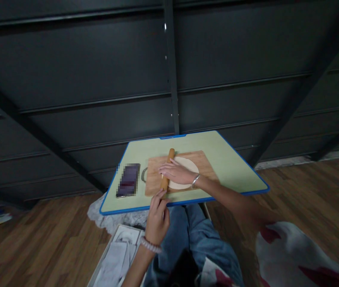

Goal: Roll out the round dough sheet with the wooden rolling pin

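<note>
A wooden rolling pin [171, 153] lies across a wooden cutting board [209, 171], along the left edge of a flat, round sheet of pale dough [190, 165]. My right hand [178, 172] rests flat over the middle of the pin, its fingers stretched out past it to the left. A silver bracelet is on that wrist. At the near end of the pin, my left hand [157, 215] has its fingers bent and closed on the tip. It wears a beaded bracelet. Part of the dough is hidden under my right hand and wrist.
The board lies on a pale green, blue-edged tabletop [235, 167]. Left of the board's metal handle [144, 175] is a dark, pixelated phone-like object [128, 180]. Below are my legs in jeans [184, 231] and an open box [112, 259] of white items. A dark panelled wall [97, 71] stands behind.
</note>
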The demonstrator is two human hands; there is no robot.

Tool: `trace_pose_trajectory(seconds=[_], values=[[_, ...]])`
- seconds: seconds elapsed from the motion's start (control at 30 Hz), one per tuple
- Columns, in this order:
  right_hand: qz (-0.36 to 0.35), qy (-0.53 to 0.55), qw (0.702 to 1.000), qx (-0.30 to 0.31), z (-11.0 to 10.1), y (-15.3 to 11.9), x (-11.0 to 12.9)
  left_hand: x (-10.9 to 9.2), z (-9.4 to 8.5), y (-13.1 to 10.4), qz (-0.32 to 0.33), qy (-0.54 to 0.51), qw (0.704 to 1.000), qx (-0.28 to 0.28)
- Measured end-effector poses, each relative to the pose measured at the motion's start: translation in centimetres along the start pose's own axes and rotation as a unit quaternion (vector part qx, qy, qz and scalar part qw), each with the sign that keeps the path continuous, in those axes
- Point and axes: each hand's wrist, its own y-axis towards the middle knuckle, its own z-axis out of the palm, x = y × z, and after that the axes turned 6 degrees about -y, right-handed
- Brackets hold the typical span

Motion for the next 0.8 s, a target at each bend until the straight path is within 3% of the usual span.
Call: trace_pose_trajectory(seconds=[0.07, 0.27, 0.43, 0.7, 0.8], values=[[-0.009, 0.007, 1.0, -0.006, -0.5, -1.1, -0.5, 0.1, 0.3, -0.3, -0.014, 0.03, 0.999, -0.003], [-0.023, 0.027, 0.999, -0.002, -2.0, -3.9, -1.1, -1.8, 1.6, 0.1, -0.024, 0.218, 0.973, 0.072], [-0.046, 0.026, 0.998, 0.038, -2.0, -3.3, -0.7, -2.8, 1.8, 1.4, -0.047, 0.313, 0.946, 0.063], [-0.07, -0.059, 0.995, 0.028, 0.3, 0.8, -0.3, 0.5, 0.9, 3.4, -0.106, 0.352, 0.929, 0.037], [-0.074, -0.101, 0.992, 0.021, 1.4, 2.5, -0.5, 1.9, 0.1, 4.5, -0.108, 0.373, 0.919, 0.067]])
